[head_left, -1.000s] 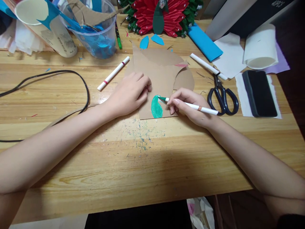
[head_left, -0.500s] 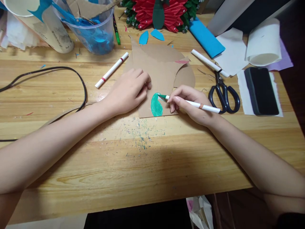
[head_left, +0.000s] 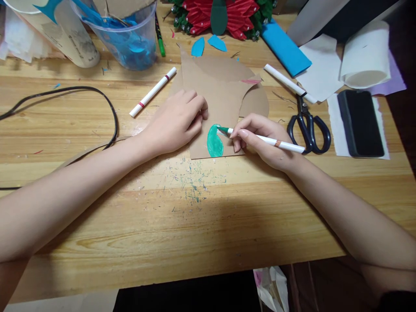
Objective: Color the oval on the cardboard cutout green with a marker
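Observation:
A piece of brown cardboard (head_left: 221, 99) lies on the wooden table, with a green leaf-like shape (head_left: 215, 143) coloured near its front edge. Between thumb and fingers, my right hand (head_left: 260, 136) grips a white marker (head_left: 271, 141). Its green tip touches the cardboard at the upper right of the green shape. My left hand (head_left: 182, 117) rests on the cardboard's left part, its fingers curled in and its thumb beside them. Nothing shows in that hand, though its palm side is hidden.
Black-handled scissors (head_left: 308, 130), a phone (head_left: 361, 123) and another white marker (head_left: 287, 82) lie to the right. On the left are a marker (head_left: 152, 92), a black cord (head_left: 113, 112) and a plastic tub (head_left: 136, 52) of blue scraps. A red-and-green decoration (head_left: 230, 19) stands behind.
The whole view has shifted slightly. My right hand keeps the marker tip at the upper right of the green shape, with only a tiny movement. My left hand stays in place.

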The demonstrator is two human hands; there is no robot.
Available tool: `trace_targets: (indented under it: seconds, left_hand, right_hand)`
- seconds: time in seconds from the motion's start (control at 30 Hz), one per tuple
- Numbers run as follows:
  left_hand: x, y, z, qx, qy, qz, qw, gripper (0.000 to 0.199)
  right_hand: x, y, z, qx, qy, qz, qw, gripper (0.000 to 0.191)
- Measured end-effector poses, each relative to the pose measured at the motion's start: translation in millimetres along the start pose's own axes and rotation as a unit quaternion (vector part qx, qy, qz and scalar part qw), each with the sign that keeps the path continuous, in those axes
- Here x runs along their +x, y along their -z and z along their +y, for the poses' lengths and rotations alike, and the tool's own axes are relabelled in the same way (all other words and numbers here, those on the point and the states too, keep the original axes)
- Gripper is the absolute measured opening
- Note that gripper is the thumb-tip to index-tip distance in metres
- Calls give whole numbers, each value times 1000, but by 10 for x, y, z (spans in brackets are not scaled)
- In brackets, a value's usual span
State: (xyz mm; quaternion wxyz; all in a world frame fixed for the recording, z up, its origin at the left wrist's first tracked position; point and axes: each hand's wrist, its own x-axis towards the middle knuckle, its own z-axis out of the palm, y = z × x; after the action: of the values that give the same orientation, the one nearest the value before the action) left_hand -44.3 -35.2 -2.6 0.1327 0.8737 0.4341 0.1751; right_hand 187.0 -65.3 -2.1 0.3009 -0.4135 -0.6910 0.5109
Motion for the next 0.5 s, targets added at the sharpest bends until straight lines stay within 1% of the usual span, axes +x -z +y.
trace_targets:
  seconds: [0.27,0.4,0.5]
  left_hand:
    - [8,-1,4,2,-5,4,1000,18]
    - [18,-9,4,15,-7,0,1000,16]
    - [20,-8,5,24,-6,3,1000,16]
  right_hand:
    - [1,-3,3,-6,7,11,1000,21]
    - [1,-15,15,4,34,10,999,20]
    - [-8,-27,1,-2,25,18,1000,20]
